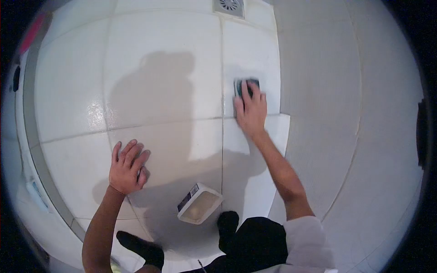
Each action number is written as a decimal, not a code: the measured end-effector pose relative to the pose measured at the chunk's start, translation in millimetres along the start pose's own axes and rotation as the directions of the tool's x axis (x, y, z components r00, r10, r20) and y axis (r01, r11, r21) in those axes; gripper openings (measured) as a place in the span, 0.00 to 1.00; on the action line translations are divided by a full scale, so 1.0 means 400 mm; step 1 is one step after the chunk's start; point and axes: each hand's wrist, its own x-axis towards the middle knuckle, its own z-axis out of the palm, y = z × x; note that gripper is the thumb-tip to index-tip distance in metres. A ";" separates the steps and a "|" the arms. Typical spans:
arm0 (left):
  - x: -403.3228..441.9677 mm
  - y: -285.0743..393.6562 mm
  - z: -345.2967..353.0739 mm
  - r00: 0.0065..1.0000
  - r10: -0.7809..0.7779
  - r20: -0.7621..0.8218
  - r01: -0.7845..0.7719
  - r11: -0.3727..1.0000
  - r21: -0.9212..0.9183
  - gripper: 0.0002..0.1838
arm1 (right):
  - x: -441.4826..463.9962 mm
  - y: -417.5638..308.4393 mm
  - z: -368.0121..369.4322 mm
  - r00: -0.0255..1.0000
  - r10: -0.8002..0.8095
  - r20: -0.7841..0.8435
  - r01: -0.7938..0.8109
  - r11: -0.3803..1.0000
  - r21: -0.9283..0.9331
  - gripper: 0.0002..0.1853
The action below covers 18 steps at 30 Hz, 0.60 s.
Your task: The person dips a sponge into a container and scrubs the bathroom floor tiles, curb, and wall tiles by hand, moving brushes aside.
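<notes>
My right hand presses a dark green scrubbing pad against the white tiled floor, close to the right wall. Its fingers lie over the pad and cover much of it. My left hand is at the lower left, above or on the tiles; contact is unclear. Its fingers are slightly bent and apart, with nothing in them. Between my arms stands a white plastic tub with a dark printed label on one side. Pale, cloudy contents show inside it.
A square metal floor drain is set at the top. The tiled wall rises along the right, and a raised grey edge runs down the left. My feet in dark socks are near the tub. A dark object is at far right.
</notes>
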 end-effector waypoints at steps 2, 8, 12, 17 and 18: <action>-0.008 0.006 -0.001 1.000 -0.016 0.002 0.016 0.999 -0.028 0.25 | 0.005 0.006 -0.005 0.999 -0.034 0.030 0.033 0.999 0.017 0.22; -0.004 0.004 0.000 1.000 -0.004 -0.003 0.004 1.000 -0.006 0.25 | 0.078 0.039 0.005 0.997 0.083 -0.006 -0.083 0.997 -0.007 0.21; -0.009 0.002 0.008 1.000 -0.005 -0.015 0.005 1.000 -0.004 0.25 | -0.024 0.062 -0.019 0.999 -0.031 0.033 0.032 0.999 -0.019 0.20; -0.015 0.004 0.008 0.999 -0.018 0.029 0.019 0.999 -0.032 0.27 | 0.168 0.053 0.035 0.993 0.113 0.031 -0.112 0.994 -0.018 0.21; -0.017 0.002 0.013 1.000 -0.006 0.023 0.007 1.000 -0.024 0.26 | 0.137 0.046 0.033 0.996 0.073 0.047 -0.071 0.996 -0.045 0.22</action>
